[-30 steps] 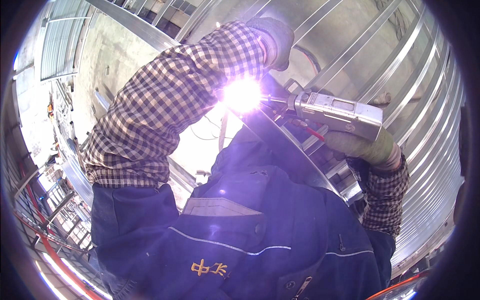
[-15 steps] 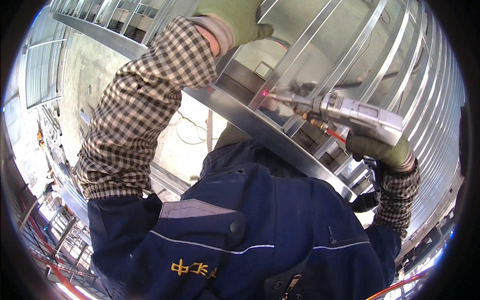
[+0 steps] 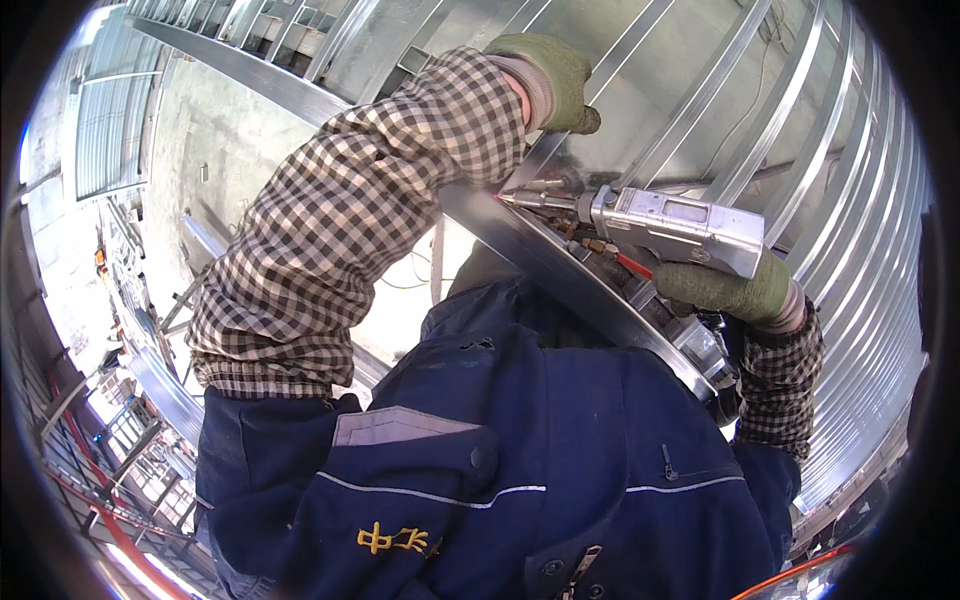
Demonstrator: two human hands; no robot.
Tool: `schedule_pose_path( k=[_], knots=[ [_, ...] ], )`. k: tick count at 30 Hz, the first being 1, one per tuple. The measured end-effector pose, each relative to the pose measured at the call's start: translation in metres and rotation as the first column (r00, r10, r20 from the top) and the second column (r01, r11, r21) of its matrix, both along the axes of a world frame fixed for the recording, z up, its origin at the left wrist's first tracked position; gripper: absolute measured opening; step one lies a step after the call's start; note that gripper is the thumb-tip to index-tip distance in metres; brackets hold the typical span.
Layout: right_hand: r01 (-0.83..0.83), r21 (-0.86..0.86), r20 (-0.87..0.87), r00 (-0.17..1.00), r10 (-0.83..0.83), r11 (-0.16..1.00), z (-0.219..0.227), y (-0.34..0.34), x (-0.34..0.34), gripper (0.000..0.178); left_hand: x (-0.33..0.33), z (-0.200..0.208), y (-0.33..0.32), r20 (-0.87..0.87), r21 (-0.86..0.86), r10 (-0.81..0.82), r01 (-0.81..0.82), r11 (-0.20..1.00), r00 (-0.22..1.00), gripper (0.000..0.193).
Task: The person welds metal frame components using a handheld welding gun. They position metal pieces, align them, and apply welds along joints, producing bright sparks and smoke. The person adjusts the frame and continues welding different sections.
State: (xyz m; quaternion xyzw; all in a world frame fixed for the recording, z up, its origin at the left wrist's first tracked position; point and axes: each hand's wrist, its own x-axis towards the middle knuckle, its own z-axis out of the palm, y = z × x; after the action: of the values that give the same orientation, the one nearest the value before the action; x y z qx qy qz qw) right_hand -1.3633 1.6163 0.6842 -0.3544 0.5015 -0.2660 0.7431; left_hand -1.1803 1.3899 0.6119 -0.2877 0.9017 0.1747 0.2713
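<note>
My right hand (image 3: 730,290), in a green glove, grips a silver handheld laser welding gun (image 3: 680,225) from below. The gun's narrow nozzle points left, and its tip is at the long metal rail (image 3: 560,270) in front of my body. A small red light spot shows by the tip. My left hand (image 3: 555,85), also gloved in green, is beyond the nozzle, curled at a metal slat (image 3: 625,50) of the frame. Its thumb lies over the slat; the other fingers are mostly hidden. Whether the nozzle touches the rail I cannot tell.
Several parallel metal slats (image 3: 775,140) run away from the rail and fill the right side. A red hose (image 3: 635,266) leads to the gun. At the far left lie stacked metal panels (image 3: 115,125) on a pale floor (image 3: 215,140). Another red cable (image 3: 800,570) passes at the lower right.
My left hand has moved right and nearer, toward the nozzle. The welding gun in my right hand has shifted left, its tip now closer to the rail. The view has shifted slightly.
</note>
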Motion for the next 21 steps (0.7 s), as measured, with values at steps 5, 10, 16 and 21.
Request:
schedule_pose_path(
  k=[5, 10, 16, 21],
  knots=[
    [-0.065, 0.146, 0.007, 0.998, 0.065, 0.987, 0.0, -0.003, -0.006, 0.058, -0.004, 0.004, 0.001, 0.025, 0.007, 0.011, -0.011, 1.0, 1.0, 0.054],
    [-0.055, -0.094, 0.06, 0.996, 0.06, 0.994, -0.005, -0.004, -0.002, 0.057, -0.006, 0.014, 0.001, 0.059, 0.019, -0.007, 0.006, 1.0, 0.998, 0.052],
    [0.022, -0.187, 0.167, 0.986, 0.01, 0.982, -0.017, 0.003, 0.002, 0.058, -0.011, 0.023, 0.001, 0.135, 0.07, 0.007, -0.016, 0.997, 0.991, 0.049],
    [0.08, -0.122, 0.203, 0.978, -0.054, 0.989, -0.017, 0.01, 0.001, 0.062, -0.015, 0.026, 0.0, 0.189, 0.083, 0.003, -0.019, 0.996, 0.982, 0.047]
  ],
)
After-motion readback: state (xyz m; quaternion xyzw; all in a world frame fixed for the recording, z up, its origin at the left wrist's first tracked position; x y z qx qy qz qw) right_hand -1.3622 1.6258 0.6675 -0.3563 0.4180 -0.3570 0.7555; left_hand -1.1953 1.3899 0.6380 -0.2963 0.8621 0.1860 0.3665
